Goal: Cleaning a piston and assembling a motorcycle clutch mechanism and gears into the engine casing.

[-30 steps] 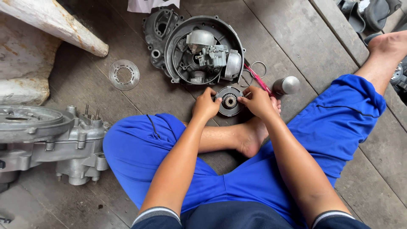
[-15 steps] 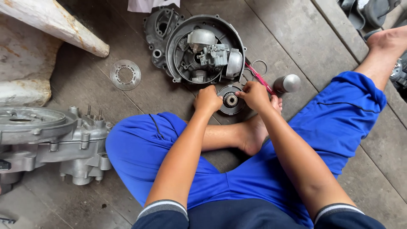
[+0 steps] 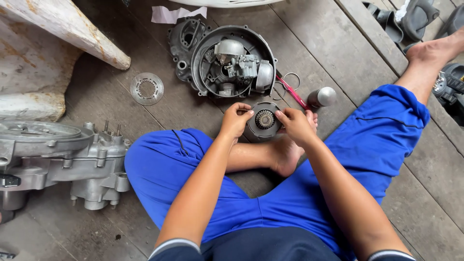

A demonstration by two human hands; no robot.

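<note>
Round dark clutch assembly [image 3: 263, 121] with a toothed gear at its centre is sitting on the plank floor [image 3: 338, 43], just in front of the person's bare foot [image 3: 285, 154]. Left hand [image 3: 235, 121] is gripping its left rim, fingers curled over the edge; right hand [image 3: 296, 124] is clasping the right rim, fingertips pressing near the gear. Judging by the grip, the part is being steadied or turned for work on the centre; any next move is calling for a firm two-sided hold and even pressure.

Just beyond it a red-handled tool [image 3: 292, 94] is lying beside wire rings [image 3: 285, 84] and a small grey cylinder [image 3: 323, 96]. Farther out, a round engine cover [image 3: 234, 60] is holding a carburettor. A thin toothed ring plate [image 3: 147, 88] is lying well apart at left. A large grey crankcase [image 3: 63, 159] is resting by the left knee. Floor is weathered grey wood; a pale painted beam [image 3: 67, 29] is slanting across the upper left.
</note>
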